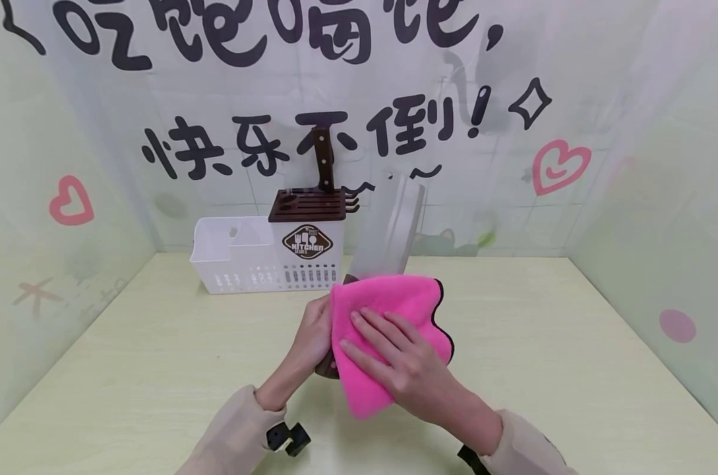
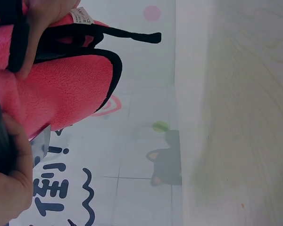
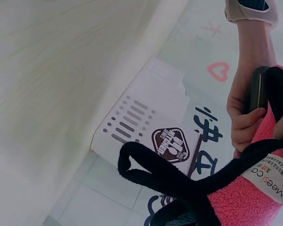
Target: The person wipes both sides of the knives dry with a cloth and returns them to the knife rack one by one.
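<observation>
A wide-bladed kitchen knife (image 1: 388, 227) points up and away from me, its dark handle (image 1: 328, 367) gripped in my left hand (image 1: 311, 335). A pink towel (image 1: 406, 297) with black edging drapes over the lower blade and hides part of the handle. My right hand (image 1: 415, 369) lies on top of the towel with fingers extended, and in the left wrist view its thumb (image 2: 32, 54) holds the cloth from the other side. The right wrist view shows the towel's black loop and white label (image 3: 269, 176).
Behind the knife, a white plastic rack (image 1: 240, 264) stands against the back wall. Its brown slotted top (image 1: 307, 206) holds another knife (image 1: 323, 158) with a dark riveted handle. The pale wooden table (image 1: 157, 369) runs between printed wall sheets.
</observation>
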Action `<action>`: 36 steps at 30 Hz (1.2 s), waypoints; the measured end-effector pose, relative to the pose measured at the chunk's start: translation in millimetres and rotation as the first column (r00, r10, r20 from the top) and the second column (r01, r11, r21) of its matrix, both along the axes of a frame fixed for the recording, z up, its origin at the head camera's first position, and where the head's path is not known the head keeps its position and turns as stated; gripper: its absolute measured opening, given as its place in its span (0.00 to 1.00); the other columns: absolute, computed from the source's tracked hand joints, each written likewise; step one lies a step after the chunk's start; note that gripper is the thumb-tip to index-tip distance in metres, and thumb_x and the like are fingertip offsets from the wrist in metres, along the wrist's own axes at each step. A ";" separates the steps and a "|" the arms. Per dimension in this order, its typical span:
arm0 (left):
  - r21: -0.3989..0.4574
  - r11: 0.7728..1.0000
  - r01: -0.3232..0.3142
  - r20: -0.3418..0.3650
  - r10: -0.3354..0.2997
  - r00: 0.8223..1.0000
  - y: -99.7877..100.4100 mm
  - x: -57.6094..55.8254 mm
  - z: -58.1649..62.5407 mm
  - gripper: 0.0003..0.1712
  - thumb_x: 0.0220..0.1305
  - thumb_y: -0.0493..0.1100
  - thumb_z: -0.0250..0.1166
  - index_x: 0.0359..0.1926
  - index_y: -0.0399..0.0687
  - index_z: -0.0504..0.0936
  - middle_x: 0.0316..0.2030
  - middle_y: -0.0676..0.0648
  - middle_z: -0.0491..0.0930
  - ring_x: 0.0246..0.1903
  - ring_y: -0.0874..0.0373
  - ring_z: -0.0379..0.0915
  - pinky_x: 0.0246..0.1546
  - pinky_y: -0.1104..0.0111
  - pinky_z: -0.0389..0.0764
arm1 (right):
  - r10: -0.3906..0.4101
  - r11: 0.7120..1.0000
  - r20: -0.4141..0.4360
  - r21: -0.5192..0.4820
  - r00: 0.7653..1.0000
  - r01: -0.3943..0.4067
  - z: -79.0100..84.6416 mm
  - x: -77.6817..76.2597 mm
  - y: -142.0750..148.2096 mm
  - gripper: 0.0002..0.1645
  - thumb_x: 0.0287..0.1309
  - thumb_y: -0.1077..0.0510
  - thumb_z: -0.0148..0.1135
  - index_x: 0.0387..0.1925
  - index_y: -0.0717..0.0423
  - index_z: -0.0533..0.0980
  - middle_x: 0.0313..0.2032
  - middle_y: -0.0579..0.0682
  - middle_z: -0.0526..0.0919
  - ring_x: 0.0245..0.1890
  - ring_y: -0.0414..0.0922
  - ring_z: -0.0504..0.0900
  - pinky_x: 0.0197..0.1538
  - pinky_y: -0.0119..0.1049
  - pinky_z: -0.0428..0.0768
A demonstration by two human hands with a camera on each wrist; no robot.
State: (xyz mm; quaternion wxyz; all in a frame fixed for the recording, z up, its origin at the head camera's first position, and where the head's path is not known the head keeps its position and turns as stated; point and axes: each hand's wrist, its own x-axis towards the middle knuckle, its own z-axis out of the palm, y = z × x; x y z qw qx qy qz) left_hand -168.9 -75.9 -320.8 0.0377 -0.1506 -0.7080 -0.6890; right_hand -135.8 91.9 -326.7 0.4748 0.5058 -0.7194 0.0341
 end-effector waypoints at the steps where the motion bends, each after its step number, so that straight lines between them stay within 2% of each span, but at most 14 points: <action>1: 0.005 1.000 0.002 0.001 -0.002 1.000 -0.1 0.0 0.1 0.24 0.71 0.42 0.39 0.36 0.25 0.74 0.19 0.48 0.73 0.17 0.63 0.71 0.22 0.72 0.74 | 0.004 1.000 -0.001 0.008 1.000 -0.004 -0.1 0.8 0.3 0.21 0.65 0.64 0.37 0.47 0.56 0.77 0.51 0.60 0.74 0.54 0.54 0.71 0.54 0.44 0.70; 5: 0.028 1.000 0.009 0.004 -0.010 1.000 -0.1 0.0 0.4 0.25 0.71 0.43 0.39 0.33 0.24 0.74 0.19 0.48 0.72 0.17 0.63 0.71 0.21 0.72 0.74 | 0.014 0.999 -0.015 0.047 1.000 -0.013 -0.4 3.3 1.1 0.21 0.65 0.64 0.36 0.47 0.55 0.77 0.51 0.60 0.74 0.54 0.53 0.71 0.54 0.44 0.71; 8: 0.041 0.999 -0.008 0.017 0.008 1.000 0.3 0.4 1.2 0.26 0.70 0.45 0.40 0.32 0.25 0.74 0.20 0.48 0.72 0.18 0.63 0.70 0.21 0.72 0.74 | 0.030 0.997 -0.033 0.071 0.999 -0.028 -0.4 4.8 1.2 0.22 0.65 0.65 0.36 0.46 0.55 0.77 0.51 0.60 0.74 0.53 0.53 0.72 0.53 0.43 0.71; 15: 0.073 0.997 -0.019 0.043 0.015 0.999 -0.3 1.2 1.4 0.27 0.70 0.47 0.40 0.39 0.26 0.75 0.25 0.46 0.76 0.24 0.62 0.71 0.26 0.71 0.75 | 0.072 0.992 -0.045 0.111 0.996 -0.067 0.8 9.3 1.7 0.22 0.66 0.64 0.35 0.45 0.54 0.77 0.50 0.60 0.75 0.53 0.52 0.73 0.52 0.43 0.72; 22: 0.121 0.992 0.019 0.009 -0.020 1.000 -0.9 2.1 2.1 0.27 0.70 0.47 0.39 0.44 0.25 0.74 0.35 0.40 0.78 0.31 0.62 0.74 0.32 0.73 0.76 | 0.075 0.982 -0.068 0.177 0.995 -0.062 8.0 16.6 2.0 0.24 0.66 0.64 0.33 0.44 0.50 0.78 0.50 0.58 0.75 0.52 0.50 0.73 0.50 0.41 0.73; 29: 0.156 0.988 0.021 0.014 -0.023 1.000 1.5 4.5 8.1 0.26 0.70 0.45 0.39 0.43 0.22 0.73 0.28 0.47 0.77 0.29 0.63 0.72 0.32 0.74 0.75 | 0.051 0.973 -0.079 0.230 0.996 -0.032 7.7 20.4 2.3 0.25 0.65 0.64 0.32 0.44 0.47 0.78 0.52 0.55 0.73 0.53 0.48 0.72 0.48 0.38 0.72; 36: 0.198 0.978 0.063 0.038 -0.072 0.997 2.4 7.3 13.6 0.27 0.71 0.45 0.37 0.44 0.20 0.70 0.26 0.48 0.74 0.25 0.63 0.69 0.25 0.74 0.73 | 0.015 0.962 -0.146 0.272 0.989 0.026 2.0 20.5 3.0 0.23 0.64 0.63 0.36 0.49 0.46 0.76 0.55 0.50 0.72 0.54 0.47 0.71 0.48 0.41 0.71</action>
